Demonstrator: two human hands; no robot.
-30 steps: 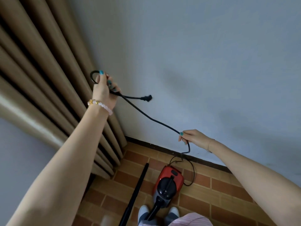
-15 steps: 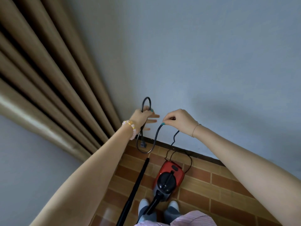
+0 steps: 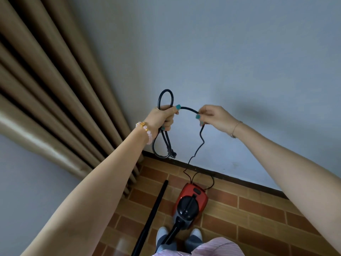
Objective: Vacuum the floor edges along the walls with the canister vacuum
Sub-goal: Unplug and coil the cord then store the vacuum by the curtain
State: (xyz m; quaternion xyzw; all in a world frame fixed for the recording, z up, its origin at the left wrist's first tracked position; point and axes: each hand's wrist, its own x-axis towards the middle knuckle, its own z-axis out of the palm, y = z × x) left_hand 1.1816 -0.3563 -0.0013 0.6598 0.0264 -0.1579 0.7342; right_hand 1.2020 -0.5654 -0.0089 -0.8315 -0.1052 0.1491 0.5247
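Since half a second ago, head view: both hands risen, left fingers gone from splayed to curled. Left hand (image 3: 163, 118): fist round gathered loops of power cord (image 3: 189, 108), plug (image 3: 172, 154) dangling below. Right hand (image 3: 215, 118): thumb and fingertips pinching the same cord, which runs down kinked to the canister vacuum (image 3: 195, 197). Vacuum: red, on the tiled floor (image 3: 258, 209) near the skirting (image 3: 239, 180), rigid wand (image 3: 153, 215) lying beside it. Handling, judged: cord light, limp, holds its kinks, best taken at the plug body; canister heavier, best lifted by its black top handle (image 3: 188, 206).
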